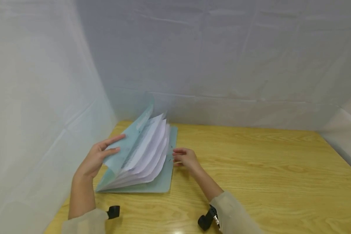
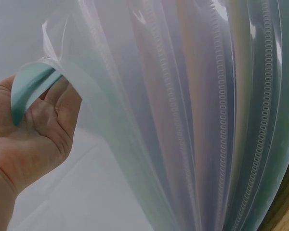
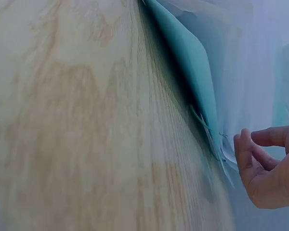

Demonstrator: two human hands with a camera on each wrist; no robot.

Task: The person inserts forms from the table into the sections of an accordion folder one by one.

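A teal folder (image 1: 161, 182) with several clear sleeves (image 1: 147, 152) lies fanned open at the left of the wooden table (image 1: 251, 169). My left hand (image 1: 100, 156) holds the raised front cover (image 1: 125, 143) by its outer edge. In the left wrist view the cover's corner (image 2: 29, 84) curls over the fingers of that hand (image 2: 36, 134), and the sleeves (image 2: 192, 120) fan out to the right. My right hand (image 1: 182, 157) rests at the right edge of the back cover, fingers loosely curled. In the right wrist view its fingertips (image 3: 243, 144) sit at the sleeve edges (image 3: 221, 149) and grip nothing.
White cloth walls (image 1: 222, 65) close in the table at the back and on both sides; the left wall (image 1: 32, 113) stands right behind the folder. Bare wood runs from the middle to the right. Black wrist mounts (image 1: 206, 221) show on both sleeves.
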